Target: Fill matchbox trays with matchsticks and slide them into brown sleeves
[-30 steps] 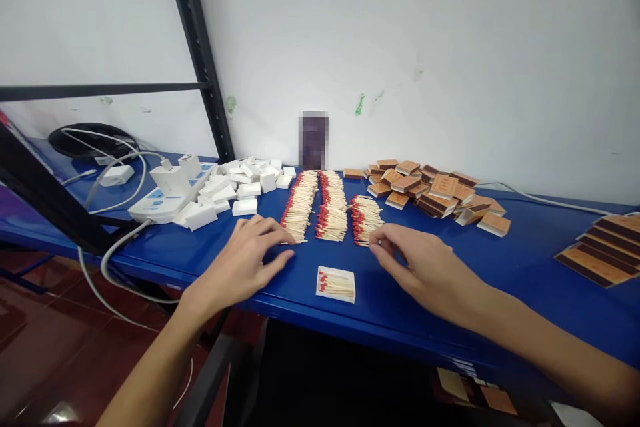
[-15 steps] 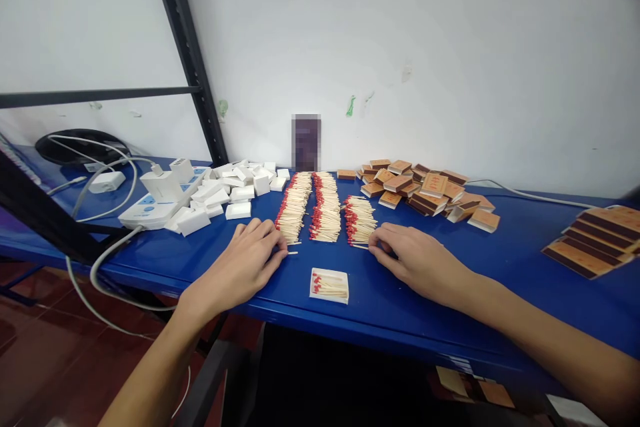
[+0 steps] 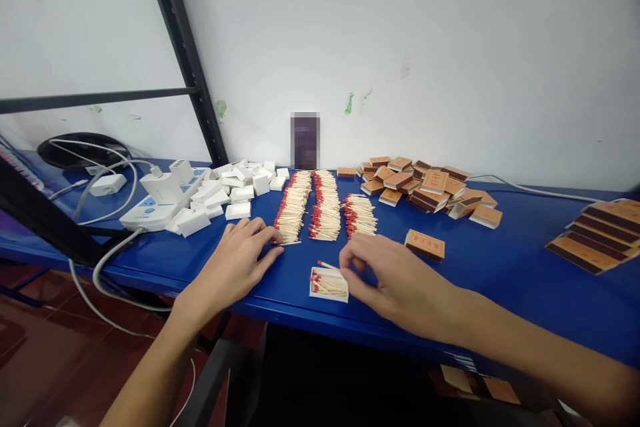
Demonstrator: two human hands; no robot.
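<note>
A small white tray (image 3: pixel 320 291) partly filled with red-tipped matches lies near the front edge of the blue table (image 3: pixel 500 280). My right hand (image 3: pixel 385 273) pinches a match (image 3: pixel 327 265) and holds it just above the tray's right side. My left hand (image 3: pixel 235 257) rests flat on the table, fingers together, its fingertips touching the near end of the left row of matches (image 3: pixel 293 205). Two more rows of matches (image 3: pixel 325 205) lie beside it. One brown matchbox sleeve (image 3: pixel 425 245) lies alone right of my right hand.
A pile of white inner trays (image 3: pixel 235 188) sits at the left, beside a white power strip (image 3: pixel 150 207) with chargers and cables. Brown sleeves (image 3: pixel 430 188) are heaped at the back right, a neat row of sleeves (image 3: pixel 597 233) at far right. A black shelf post (image 3: pixel 185 60) rises left.
My right hand has left the right row of matches and come toward me to the white tray with a match. A single brown sleeve now shows where the hand was. My left hand has barely moved.
</note>
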